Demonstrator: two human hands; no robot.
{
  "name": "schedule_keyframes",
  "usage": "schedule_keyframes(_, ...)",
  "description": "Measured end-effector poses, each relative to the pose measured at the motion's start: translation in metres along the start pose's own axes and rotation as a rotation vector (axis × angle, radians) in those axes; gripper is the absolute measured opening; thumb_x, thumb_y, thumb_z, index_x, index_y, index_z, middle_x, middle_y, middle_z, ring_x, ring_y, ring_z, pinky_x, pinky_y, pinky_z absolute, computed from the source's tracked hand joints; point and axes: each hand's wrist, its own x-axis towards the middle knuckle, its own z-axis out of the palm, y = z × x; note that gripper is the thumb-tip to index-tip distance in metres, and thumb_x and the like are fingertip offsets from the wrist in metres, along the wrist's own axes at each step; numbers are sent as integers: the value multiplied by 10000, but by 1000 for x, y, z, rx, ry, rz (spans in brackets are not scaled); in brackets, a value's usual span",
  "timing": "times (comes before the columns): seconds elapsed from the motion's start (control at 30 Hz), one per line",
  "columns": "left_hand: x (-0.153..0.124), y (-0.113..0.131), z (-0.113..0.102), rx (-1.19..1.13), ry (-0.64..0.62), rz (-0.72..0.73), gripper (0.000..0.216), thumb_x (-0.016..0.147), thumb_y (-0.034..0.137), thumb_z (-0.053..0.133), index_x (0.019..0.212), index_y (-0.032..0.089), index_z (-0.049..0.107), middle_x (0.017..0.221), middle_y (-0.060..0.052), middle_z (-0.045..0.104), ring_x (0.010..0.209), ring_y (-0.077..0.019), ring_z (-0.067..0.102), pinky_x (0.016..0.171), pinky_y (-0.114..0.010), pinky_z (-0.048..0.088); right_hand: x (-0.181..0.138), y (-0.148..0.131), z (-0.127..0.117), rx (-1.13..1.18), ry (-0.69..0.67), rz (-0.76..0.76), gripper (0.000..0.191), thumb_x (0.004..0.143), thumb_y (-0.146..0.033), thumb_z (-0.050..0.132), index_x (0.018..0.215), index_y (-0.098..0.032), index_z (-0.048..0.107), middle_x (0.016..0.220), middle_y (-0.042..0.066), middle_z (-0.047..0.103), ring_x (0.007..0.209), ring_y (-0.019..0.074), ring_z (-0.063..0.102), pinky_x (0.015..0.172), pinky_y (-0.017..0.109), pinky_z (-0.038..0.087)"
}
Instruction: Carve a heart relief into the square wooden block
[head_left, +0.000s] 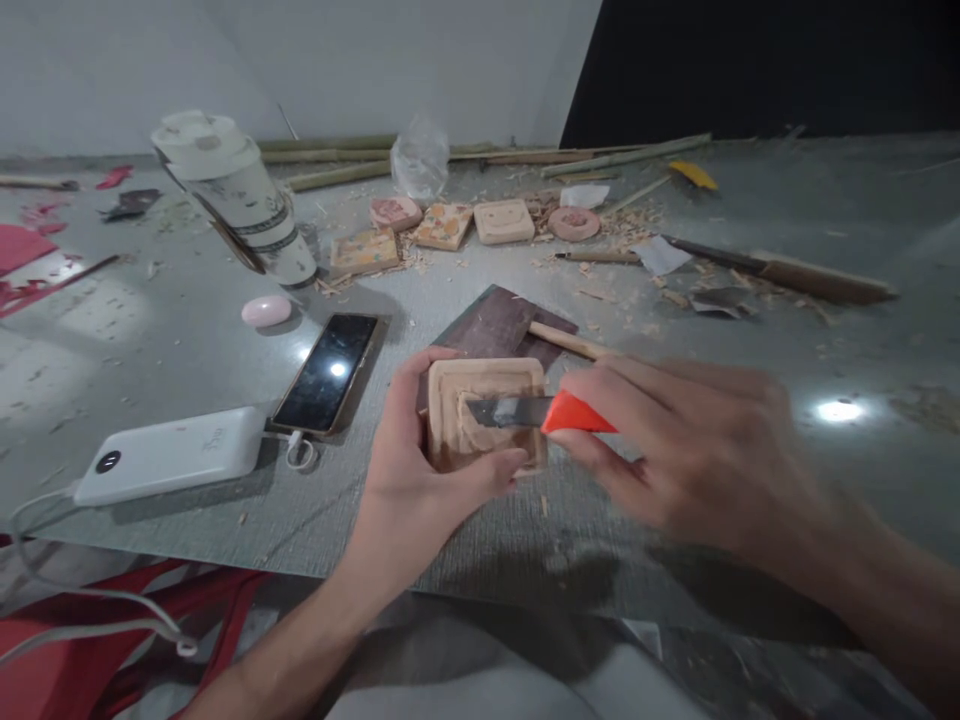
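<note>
Pale wood was seen in the small carved block (pixel 480 440), which was held near the front edge of the tabletop (pixel 862 345); whether it was rested on the surface could not be told. Its left side was clasped by the left grip (pixel 416 480), with the thumb laid along the near edge, so that the recessed face was left exposed and, it seemed, steadied against the blade. By the right grip (pixel 675 450), an orange-handled utility knife (pixel 577 412) was held tightly, its blade slanted in low from the right over the recess, an angle presumably favoured for shallow shaving. Just beyond the block, dark sheets (pixel 487 322) were overlain by a slim wooden stick (pixel 566 340), apparently kept within easy reach. Farther back, a wooden plaque (pixel 504 222) was lined up with other small pieces among wood shavings (pixel 637 222), likely where they would not be knocked. To the left, a smartphone (pixel 326 375) was placed beside a white power bank (pixel 176 455), probably because of the short cable (pixel 301 452) between them.
</note>
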Motion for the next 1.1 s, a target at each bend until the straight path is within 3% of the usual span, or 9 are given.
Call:
schedule_keyframes(0.3,-2,-2,-3,83,9,64,841,752,220,1017,1413,354,516,1137,11,737,940,-160,738,751,-216,656,4,-1,3,65,-54,-118,327,1118,-278,530,843,-189,681,726,29,653,641,184,555,587,372,348)
schedule_keyframes(0.47,-3,0,-2,25,-31,0,769,796,239,984,1393,371,519,1071,26,736,841,-182,763,711,-302,715,0,3,5,-37,73,-2,233,1120,-329,607,1000,-163,717,857,47,765,693,178,634,591,350,396)
schedule_keyframes(0.63,-3,-1,-5,0,-21,-33,697,851,225,925,1399,383,525,1178,-5,726,971,-234,791,707,-354,757,1,9,2,-52,142,99,161,1097,-303,664,1032,-165,717,785,11,717,664,155,613,591,326,402)
schedule_keyframes(0.73,-1,-1,-6,-20,-30,-16,657,894,258,889,1416,383,510,1200,-7,725,970,-231,797,699,-351,760,-1,12,2,-35,110,117,120,1095,-278,657,1028,-194,710,777,17,715,644,164,607,600,339,413)
schedule_keyframes(0.9,-1,-1,-4,-48,-42,-5,719,867,226,911,1400,376,454,1224,2,709,929,-192,776,733,-339,744,-8,12,6,0,32,59,220,1104,-386,625,1019,-193,688,869,49,764,694,187,631,600,354,397)
schedule_keyframes(1.1,-3,-2,-2,24,-62,8,785,804,185,963,1363,346,436,1210,5,708,918,-145,743,799,-249,666,-1,4,5,114,-73,-51,250,1097,-310,594,878,-200,647,749,14,616,665,178,530,588,361,366)
